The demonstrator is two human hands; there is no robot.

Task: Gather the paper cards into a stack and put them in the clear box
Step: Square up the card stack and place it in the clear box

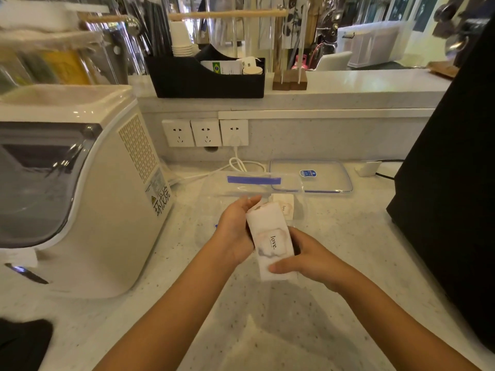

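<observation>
Cards (270, 242) sat gathered in one stack between our two hands, just in front of the clear box (214, 207). Our left hand (237, 231) clasped the stack's left edge and far end; our right hand (305, 259) pinched its near end. The stack's long axis pointed away from us, toward the box. One more card (286, 208) lay beside the box, nearer our right hand. We counted one box and one lid (321, 178) behind it.

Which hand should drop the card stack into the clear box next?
Left, probably. The left hand wraps the far end of the card stack, nearest the clear box just beyond it. The right hand only pinches the stack's near end, farther from the box.
</observation>
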